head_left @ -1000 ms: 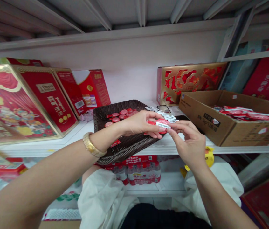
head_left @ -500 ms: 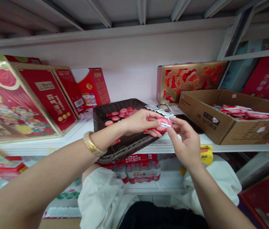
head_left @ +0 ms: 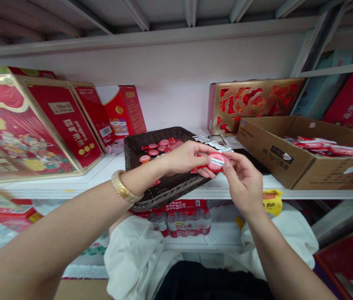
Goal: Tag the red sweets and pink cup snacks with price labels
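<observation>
A round red packet (head_left: 216,162) with a white barcode label is held between both hands above the right front rim of a dark woven basket (head_left: 164,194). My left hand (head_left: 189,159), with a gold bangle at the wrist, grips the packet's left side. On its right edge, the thumb and fingers of my right hand (head_left: 241,177) pinch it. Several red round packets (head_left: 164,143) lie inside the basket. A row of white label strips (head_left: 212,143) shows just behind my hands.
An open cardboard box (head_left: 276,160) with red packets stands on the shelf at the right. Red and gold gift boxes (head_left: 66,121) are at the left, another gold box (head_left: 251,100) against the wall. Bottled water (head_left: 189,223) sits on the lower shelf.
The view has shifted slightly. Both hands still hold the packet over the basket rim, with its label now a little more level.
</observation>
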`<state>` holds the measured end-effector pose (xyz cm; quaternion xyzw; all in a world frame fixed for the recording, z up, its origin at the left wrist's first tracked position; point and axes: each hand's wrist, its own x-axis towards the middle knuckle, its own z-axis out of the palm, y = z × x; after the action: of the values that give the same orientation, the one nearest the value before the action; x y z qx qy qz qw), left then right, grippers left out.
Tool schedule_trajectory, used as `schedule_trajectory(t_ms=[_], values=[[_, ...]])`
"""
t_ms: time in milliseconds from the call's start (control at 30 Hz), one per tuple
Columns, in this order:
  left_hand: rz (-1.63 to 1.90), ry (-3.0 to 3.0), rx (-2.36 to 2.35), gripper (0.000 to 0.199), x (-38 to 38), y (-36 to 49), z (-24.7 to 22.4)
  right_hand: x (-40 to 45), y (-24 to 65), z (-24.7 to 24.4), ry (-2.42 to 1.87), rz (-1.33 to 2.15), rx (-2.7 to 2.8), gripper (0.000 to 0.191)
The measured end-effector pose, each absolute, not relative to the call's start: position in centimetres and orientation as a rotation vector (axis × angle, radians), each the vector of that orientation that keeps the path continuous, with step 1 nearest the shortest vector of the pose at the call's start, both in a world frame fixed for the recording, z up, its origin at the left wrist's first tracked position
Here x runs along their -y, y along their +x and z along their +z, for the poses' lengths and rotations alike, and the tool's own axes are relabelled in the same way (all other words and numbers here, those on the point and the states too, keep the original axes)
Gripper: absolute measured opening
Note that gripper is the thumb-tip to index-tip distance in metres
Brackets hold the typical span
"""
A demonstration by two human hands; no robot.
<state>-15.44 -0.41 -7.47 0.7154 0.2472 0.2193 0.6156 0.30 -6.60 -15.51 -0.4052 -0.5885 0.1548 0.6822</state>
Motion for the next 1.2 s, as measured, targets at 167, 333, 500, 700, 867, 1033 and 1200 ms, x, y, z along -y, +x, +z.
schedule_trajectory(t_ms=[167, 333, 500, 700, 867, 1033, 1200], values=[[0.515, 1.656, -0.572, 0.028, 0.5, -15.4, -7.5, 6.7, 0.3, -15.3, -0.924, 0.359, 1.318, 0.024], [0.518, 1.650, -0.580, 0.030, 0.6, -15.4, -7.5, 6.9, 0.4, -15.3, -0.935, 0.354, 1.305, 0.024], [0.522, 1.645, -0.583, 0.027, 0.6, -15.4, -7.4, 6.8, 0.4, -15.3, -0.927, 0.357, 1.315, 0.025], [0.507, 1.668, -0.574, 0.028, 0.6, -15.5, -7.5, 7.0, 0.4, -15.1, -0.934, 0.348, 1.327, 0.026], [0.483, 1.676, -0.549, 0.030, 0.3, -15.6, -7.7, 7.3, 0.4, -14.9, -0.956, 0.356, 1.310, 0.026], [0.515, 1.634, -0.556, 0.029, 0.5, -15.6, -7.5, 7.2, 0.3, -14.9, -0.935, 0.325, 1.340, 0.026], [0.491, 1.701, -0.678, 0.035, 0.8, -16.0, -6.8, 7.7, 1.2, -15.0, -0.955, 0.278, 1.297, 0.028]])
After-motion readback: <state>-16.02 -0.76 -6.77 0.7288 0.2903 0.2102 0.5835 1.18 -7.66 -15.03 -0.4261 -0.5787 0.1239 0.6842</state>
